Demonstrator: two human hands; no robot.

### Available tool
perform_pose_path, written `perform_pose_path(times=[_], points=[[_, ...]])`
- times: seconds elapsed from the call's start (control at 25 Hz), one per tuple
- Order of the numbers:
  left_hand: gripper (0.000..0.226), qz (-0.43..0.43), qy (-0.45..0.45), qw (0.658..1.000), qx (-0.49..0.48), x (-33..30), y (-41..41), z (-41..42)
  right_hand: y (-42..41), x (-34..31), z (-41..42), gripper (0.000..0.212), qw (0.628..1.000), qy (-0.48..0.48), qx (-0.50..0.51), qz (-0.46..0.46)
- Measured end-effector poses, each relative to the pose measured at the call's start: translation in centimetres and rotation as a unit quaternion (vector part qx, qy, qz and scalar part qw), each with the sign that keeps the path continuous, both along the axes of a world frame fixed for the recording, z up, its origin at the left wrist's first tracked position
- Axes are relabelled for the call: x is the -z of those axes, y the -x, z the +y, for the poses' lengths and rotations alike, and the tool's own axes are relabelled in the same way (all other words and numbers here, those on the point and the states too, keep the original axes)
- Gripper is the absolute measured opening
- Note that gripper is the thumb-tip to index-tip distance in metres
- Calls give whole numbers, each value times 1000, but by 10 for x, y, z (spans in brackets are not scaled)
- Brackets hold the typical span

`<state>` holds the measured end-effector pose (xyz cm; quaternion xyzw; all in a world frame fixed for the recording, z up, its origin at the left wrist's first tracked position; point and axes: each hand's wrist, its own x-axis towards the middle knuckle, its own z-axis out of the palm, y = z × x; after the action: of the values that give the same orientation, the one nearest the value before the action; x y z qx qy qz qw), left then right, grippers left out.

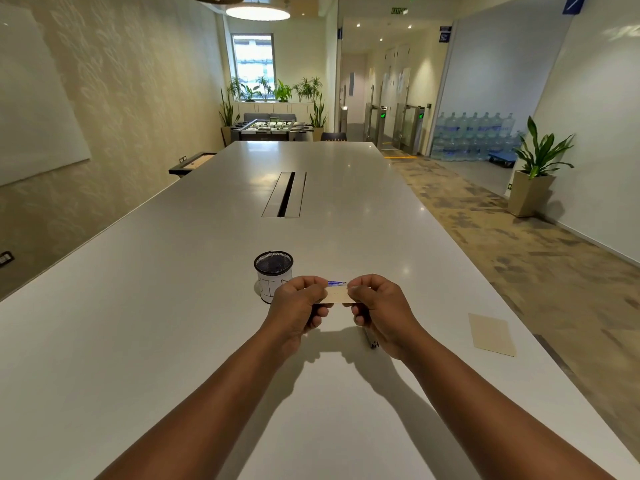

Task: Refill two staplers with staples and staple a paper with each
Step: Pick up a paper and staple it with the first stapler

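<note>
table: a long, smooth white top (173,306) with a glossy sheen is seen; wide bare surface is left on the near left, and its right edge runs beside a mottled carpet.
mesh cup: a round black wire-mesh holder (273,263) with a white paper band is stood upright on the table, just behind the left hand.
left hand: the left hand (298,303) is raised above the table, fingers curled, and the left end of a small box is pinched.
staple box: a small flat tan cardboard box (337,295), with a blue strip at its far edge, is held between both hands; what is inside cannot be made out.
right hand: the right hand (375,306) is curled and the box's right end is pinched.
dark object: a slim dark thing (371,339), possibly a stapler, is half hidden under the right wrist.
paper: a flat beige sheet (491,336) is laid near the table's right edge, well apart from the hands.
</note>
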<state>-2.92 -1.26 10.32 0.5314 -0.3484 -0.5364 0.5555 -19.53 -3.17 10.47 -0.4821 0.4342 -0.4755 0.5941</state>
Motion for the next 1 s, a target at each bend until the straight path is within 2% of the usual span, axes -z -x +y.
perform_pose_path(times=[0.64,1.0], points=[[8,38,-43,998,-9,-5,3,1,0,1,-3,19,993,-101,20,-61],[10,24,-39,999,8,-2,0,2,0,2,1,19,994,-94,16,-59]])
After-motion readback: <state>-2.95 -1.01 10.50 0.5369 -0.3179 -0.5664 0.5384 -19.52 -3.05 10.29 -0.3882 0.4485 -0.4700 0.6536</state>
